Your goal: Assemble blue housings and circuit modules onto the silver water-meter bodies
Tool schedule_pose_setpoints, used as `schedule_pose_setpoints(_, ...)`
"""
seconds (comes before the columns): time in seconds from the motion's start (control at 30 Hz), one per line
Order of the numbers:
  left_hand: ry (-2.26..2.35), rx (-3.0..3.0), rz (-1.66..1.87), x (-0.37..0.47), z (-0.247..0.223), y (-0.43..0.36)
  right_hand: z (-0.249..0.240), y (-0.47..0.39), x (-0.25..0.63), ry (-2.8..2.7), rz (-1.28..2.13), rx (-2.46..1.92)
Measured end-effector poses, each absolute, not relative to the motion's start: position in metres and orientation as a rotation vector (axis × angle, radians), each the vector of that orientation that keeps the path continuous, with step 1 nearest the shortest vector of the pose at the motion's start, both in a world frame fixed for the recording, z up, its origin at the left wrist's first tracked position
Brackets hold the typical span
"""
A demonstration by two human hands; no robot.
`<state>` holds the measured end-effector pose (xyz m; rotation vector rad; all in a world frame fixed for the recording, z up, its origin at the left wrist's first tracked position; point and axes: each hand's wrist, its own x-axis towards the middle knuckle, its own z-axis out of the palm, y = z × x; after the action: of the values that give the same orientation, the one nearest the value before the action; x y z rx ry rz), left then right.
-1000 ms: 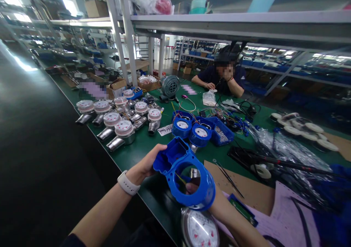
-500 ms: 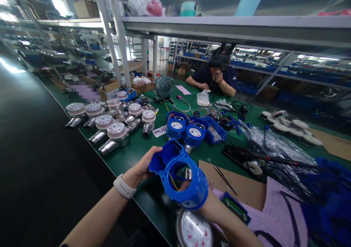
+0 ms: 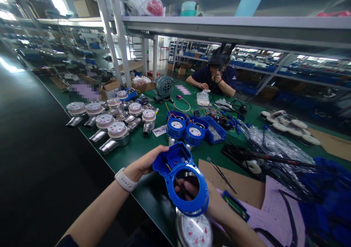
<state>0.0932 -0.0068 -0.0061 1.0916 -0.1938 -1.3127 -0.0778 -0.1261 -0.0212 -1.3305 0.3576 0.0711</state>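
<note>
My left hand (image 3: 146, 161) grips the box-shaped end of a blue plastic water meter housing (image 3: 203, 196), thumb on its rim. The housing has a round ring opening and is tilted above the bench edge. Behind the ring, the curled fingers of my right hand (image 3: 189, 189) show through the opening, pinching thin wires (image 3: 177, 181). These wires run up into the box end; their far ends are hidden. Just below the housing lies a water meter (image 3: 195, 229) with a clear round face and red marks. Two meters in blue housings (image 3: 195, 131) stand farther back.
Several bare water meters (image 3: 117, 129) with metal pipes stand to the left. A blue tray of screws (image 3: 215, 132), tweezers (image 3: 223, 175) on cardboard, pink paper (image 3: 283, 206) and clear plastic bags (image 3: 270, 146) lie to the right. Across the bench sits another person (image 3: 229, 77).
The housing has turned its ring opening more towards me and shifted slightly right and down. More of my right fingers now shows through the ring. My left hand moved slightly right with it.
</note>
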Motion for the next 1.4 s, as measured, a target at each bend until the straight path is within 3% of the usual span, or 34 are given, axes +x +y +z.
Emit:
schedule_pose_setpoints(0.37,-0.820,1.363,-1.344,0.077,0.014,-0.059,-0.004,-0.167,-0.100,0.444,-0.231,-1.512)
schedule_pose_setpoints(0.7,-1.417,1.763,-0.254,0.045,0.020,-0.001,-0.013,-0.159,-0.111,0.659,-0.424,-1.268)
schedule_pose_setpoints(0.83,-1.558,1.823,-0.148,0.037,0.025,0.000,-0.006,-0.154,-0.105,0.633,-0.440,-1.306)
schedule_pose_setpoints(0.97,-1.520,1.727,-0.271,0.037,0.024,-0.004,-0.006,-0.152,-0.104,0.623,-0.400,-1.354)
schedule_pose_setpoints(1.23,-1.146,1.591,-0.131,0.030,-0.002,0.015,-0.022,-0.158,-0.111,0.633,-0.334,-1.384)
schedule_pose_setpoints(1.4,-0.856,1.550,-0.330,0.023,-0.014,0.022,-0.024,-0.159,-0.109,0.635,-0.356,-1.632)
